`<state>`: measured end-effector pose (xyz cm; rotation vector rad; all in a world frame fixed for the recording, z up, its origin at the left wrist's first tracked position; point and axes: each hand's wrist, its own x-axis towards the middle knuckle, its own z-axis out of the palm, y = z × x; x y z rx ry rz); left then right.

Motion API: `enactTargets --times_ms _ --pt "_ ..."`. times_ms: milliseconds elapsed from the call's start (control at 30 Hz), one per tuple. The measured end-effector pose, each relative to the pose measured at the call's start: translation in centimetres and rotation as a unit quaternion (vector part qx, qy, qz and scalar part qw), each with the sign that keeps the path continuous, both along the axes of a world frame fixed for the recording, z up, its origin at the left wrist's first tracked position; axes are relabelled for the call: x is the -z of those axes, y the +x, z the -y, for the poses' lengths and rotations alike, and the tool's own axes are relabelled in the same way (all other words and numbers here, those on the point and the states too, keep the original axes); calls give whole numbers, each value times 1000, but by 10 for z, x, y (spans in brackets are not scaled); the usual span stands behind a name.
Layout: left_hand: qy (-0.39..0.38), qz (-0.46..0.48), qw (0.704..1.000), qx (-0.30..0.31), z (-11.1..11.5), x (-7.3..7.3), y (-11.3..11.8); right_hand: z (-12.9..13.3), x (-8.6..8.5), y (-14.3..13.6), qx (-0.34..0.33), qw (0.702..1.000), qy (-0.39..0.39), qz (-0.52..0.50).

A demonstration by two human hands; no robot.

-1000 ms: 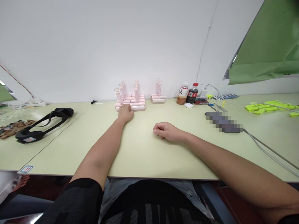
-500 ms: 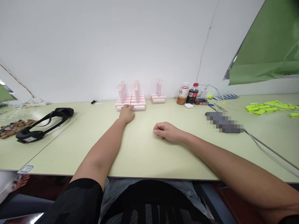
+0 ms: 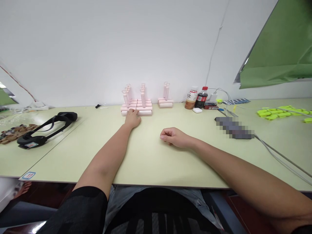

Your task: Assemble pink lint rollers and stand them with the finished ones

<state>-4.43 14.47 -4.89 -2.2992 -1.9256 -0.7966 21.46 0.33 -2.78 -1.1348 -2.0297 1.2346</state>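
Close to the wall stands a group of pale pink tubes (image 3: 146,113), some lying in rows and others upright with heart-shaped loops on top. My left hand (image 3: 133,119) reaches to the front row, its fingers bent over a lying tube near where two tubes meet end to end. The fingertips are partly hidden. To the right, a smaller set of pink tubes (image 3: 165,105) has two uprights behind the lying ones. My right hand (image 3: 173,136) rests on the table, loosely curled with thumb against the fingers, and nothing shows in it.
Two drink bottles (image 3: 201,98) stand at the back right beside a small white case (image 3: 197,110). A blurred dark device (image 3: 232,127) with cables and bright yellow-green items (image 3: 278,112) lie farther right. At left are a black headset (image 3: 46,130) and brown pieces (image 3: 16,132).
Both hands and the pink tubes keep their places. Only the camera view has shifted very slightly.
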Motion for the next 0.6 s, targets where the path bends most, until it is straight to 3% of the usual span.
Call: enactTargets --times_ms 600 --pt "-3 12 1000 -7 1 -2 1 0 -1 0 1 1000 -5 -1"
